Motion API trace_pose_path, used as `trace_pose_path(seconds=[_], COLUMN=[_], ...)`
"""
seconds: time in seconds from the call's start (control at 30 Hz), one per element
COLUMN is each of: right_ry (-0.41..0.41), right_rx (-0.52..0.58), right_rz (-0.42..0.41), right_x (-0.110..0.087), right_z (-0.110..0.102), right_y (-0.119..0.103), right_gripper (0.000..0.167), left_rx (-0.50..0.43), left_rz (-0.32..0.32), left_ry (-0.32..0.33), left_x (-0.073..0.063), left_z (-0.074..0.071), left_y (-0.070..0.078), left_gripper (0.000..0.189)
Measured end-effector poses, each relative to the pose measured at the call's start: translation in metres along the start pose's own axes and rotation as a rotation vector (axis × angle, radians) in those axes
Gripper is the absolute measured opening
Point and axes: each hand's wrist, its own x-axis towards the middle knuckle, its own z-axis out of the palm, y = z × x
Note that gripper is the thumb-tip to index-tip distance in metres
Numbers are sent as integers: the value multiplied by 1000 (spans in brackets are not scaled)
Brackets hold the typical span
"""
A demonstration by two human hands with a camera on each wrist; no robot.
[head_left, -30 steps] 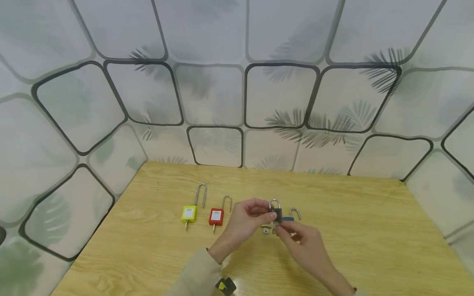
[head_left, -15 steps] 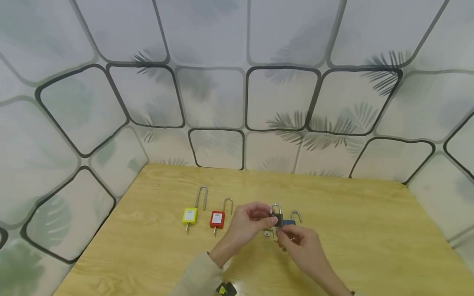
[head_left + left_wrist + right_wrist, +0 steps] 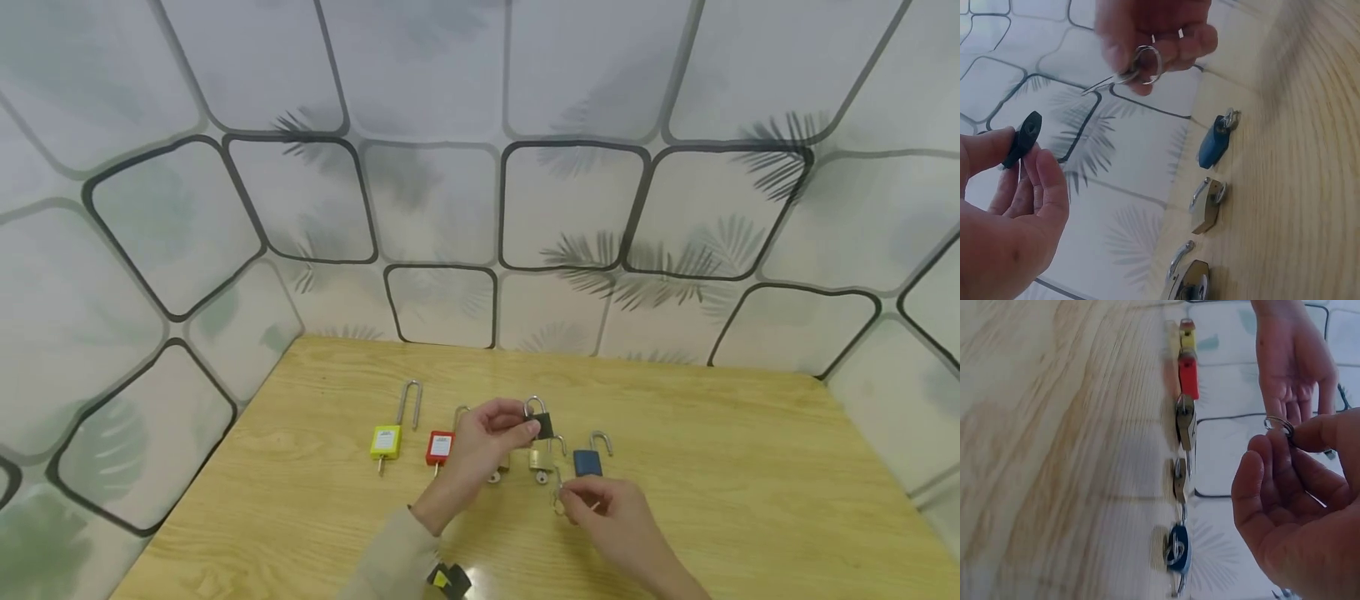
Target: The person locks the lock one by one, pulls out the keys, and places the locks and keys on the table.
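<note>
My left hand (image 3: 480, 450) pinches a black padlock (image 3: 542, 426) between thumb and fingers above the table, its shackle pointing up. In the left wrist view the keyhole end of the black padlock (image 3: 1030, 131) faces the camera. My right hand (image 3: 618, 517) holds a key (image 3: 1102, 85) by its bow, with a split key ring (image 3: 1149, 64) hanging at the fingers. A gap separates the key's tip from the padlock. Below the hands lie a brass padlock (image 3: 541, 456) and a blue padlock (image 3: 587, 462), both with raised shackles. Another brass padlock (image 3: 504, 462) is partly hidden behind my left hand.
Farther left on the wooden table (image 3: 285, 500) lie a yellow padlock (image 3: 386, 442) and a red padlock (image 3: 439, 448), each with a key in it and its shackle out. A patterned curtain (image 3: 435, 208) encloses the table's back and sides.
The key and the black padlock have come apart. My left hand has shifted slightly left with the padlock, while my right hand has lowered with the key, uncovering the brass and blue padlocks.
</note>
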Motion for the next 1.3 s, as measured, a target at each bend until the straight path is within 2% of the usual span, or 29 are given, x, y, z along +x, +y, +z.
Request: trace_pose_path(seconds=[0.33, 0.57, 0.73, 0.93, 1.3], right_ry=[61, 63, 52, 48, 34], right_rx=[-204, -332, -404, -401, -471], right_rz=[207, 279, 297, 322, 288], right_x=[-1, 1, 3, 3, 5], right_z=[-40, -65, -73, -75, -72], right_y=[22, 45, 56, 60, 61], right_gripper=[20, 21, 20, 23, 33], left_rx=[11, 15, 17, 25, 6], left_rz=[-19, -39, -49, -56, -55], left_ry=[14, 20, 26, 26, 20], left_x=[-1, 0, 1, 1, -1], left_z=[-5, -7, -5, -4, -7], left_y=[-6, -11, -14, -16, -18], left_gripper=[28, 29, 29, 32, 30])
